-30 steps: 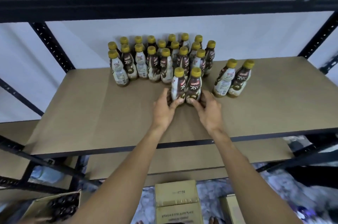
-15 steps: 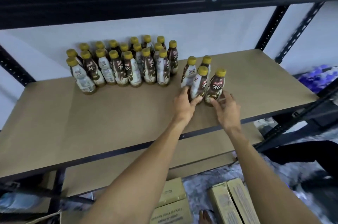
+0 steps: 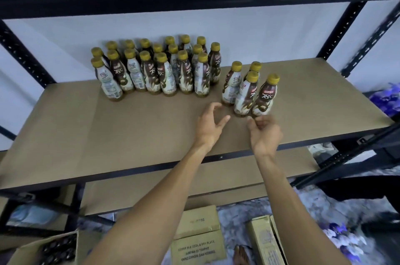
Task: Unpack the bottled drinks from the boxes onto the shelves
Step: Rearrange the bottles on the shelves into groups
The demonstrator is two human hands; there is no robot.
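Several brown-and-white coffee bottles with gold caps stand in a tight block (image 3: 155,69) at the back left of the brown shelf board (image 3: 86,134). A smaller cluster of bottles (image 3: 249,89) stands to their right, its front bottle (image 3: 265,98) nearest me. My left hand (image 3: 211,126) hovers just in front of that cluster, fingers apart and holding nothing. My right hand (image 3: 265,132) is below the front bottle with curled fingers, apart from it and empty.
Black steel uprights (image 3: 337,33) frame the shelf, with a dark upper shelf above. A lower board sits beneath. On the floor are closed cardboard boxes (image 3: 197,234), another box (image 3: 262,243), and an open box of bottles (image 3: 56,251) at bottom left.
Both hands have let go of the two front bottles and pulled back toward me. The bottles stay standing beside the right cluster. My view has shifted slightly left.
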